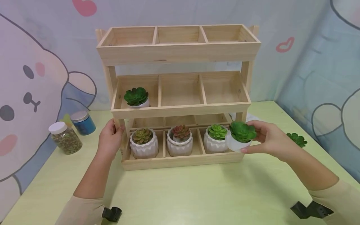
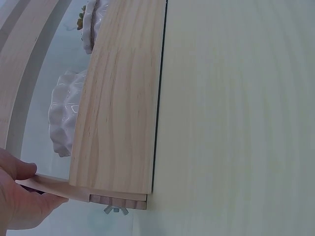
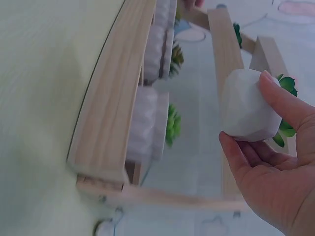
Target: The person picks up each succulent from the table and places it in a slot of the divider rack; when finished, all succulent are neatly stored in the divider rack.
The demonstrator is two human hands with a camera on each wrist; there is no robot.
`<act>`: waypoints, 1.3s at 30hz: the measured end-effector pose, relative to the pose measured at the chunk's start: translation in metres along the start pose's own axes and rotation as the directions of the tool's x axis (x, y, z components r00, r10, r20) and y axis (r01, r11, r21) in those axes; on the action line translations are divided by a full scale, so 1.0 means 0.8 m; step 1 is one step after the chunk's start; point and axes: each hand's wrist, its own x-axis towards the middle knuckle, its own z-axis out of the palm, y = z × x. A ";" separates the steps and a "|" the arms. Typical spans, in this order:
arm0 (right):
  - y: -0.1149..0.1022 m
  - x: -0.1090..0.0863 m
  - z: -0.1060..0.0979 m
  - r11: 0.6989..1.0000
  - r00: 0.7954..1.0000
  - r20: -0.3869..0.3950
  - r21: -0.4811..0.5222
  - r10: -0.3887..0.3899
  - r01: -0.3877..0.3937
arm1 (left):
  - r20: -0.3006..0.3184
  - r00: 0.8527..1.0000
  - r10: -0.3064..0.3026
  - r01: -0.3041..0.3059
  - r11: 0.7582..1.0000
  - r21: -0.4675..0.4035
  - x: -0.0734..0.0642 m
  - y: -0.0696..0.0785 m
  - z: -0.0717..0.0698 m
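Observation:
My right hand [image 1: 268,139] grips a small white pot [image 3: 248,105] with a dark green succulent [image 1: 242,132], held in front of the right end of a three-tier wooden shelf [image 1: 174,53]. With thumb and fingers, my left hand [image 1: 110,139] pinches the shelf's left side frame [image 2: 54,186]. Three white wavy pots stand in the bottom tier: a yellow-green succulent [image 1: 142,136] at left, a reddish one [image 1: 181,132] in the middle, a bright green one [image 1: 217,132] at right. Another potted green succulent [image 1: 136,96] sits in the middle tier's left compartment.
On the left of the table [image 1: 180,193] stand a white-lidded jar of greenish granules [image 1: 66,139] and a blue jar [image 1: 83,123] with a silvery lid. Another green succulent [image 1: 297,139] shows behind my right forearm. A patterned cloth [image 1: 180,12] hangs behind the shelf.

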 end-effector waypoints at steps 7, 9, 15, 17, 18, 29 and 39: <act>-0.026 0.033 0.032 0.999 0.997 0.076 0.028 -0.026 0.024 | 0.002 1.000 0.026 -0.026 1.000 -0.002 0.000 -0.001 0.000; -0.032 0.042 0.041 0.999 0.996 0.084 0.033 -0.026 0.023 | 0.003 1.000 0.021 -0.021 1.000 -0.001 0.000 0.000 0.000; -0.056 0.075 0.060 0.998 0.992 0.115 0.030 -0.055 0.052 | 0.003 1.000 0.022 -0.022 1.000 0.006 0.000 -0.001 0.000; -0.066 0.086 0.064 0.998 0.991 0.117 0.021 -0.068 0.066 | 0.002 1.000 0.023 -0.023 1.000 0.007 0.000 -0.001 0.000; -0.070 0.091 0.066 0.998 0.991 0.114 0.013 -0.069 0.068 | 0.002 1.000 0.020 -0.020 1.000 0.008 0.001 -0.002 0.000; -0.110 0.152 0.079 0.987 0.993 0.045 -0.111 -0.109 0.114 | -0.004 1.000 0.008 -0.008 1.000 0.005 0.001 -0.002 0.000; -0.121 0.206 0.083 0.988 0.997 -0.039 -0.142 -0.070 0.064 | 0.001 1.000 0.005 -0.005 1.000 -0.005 0.001 -0.001 0.000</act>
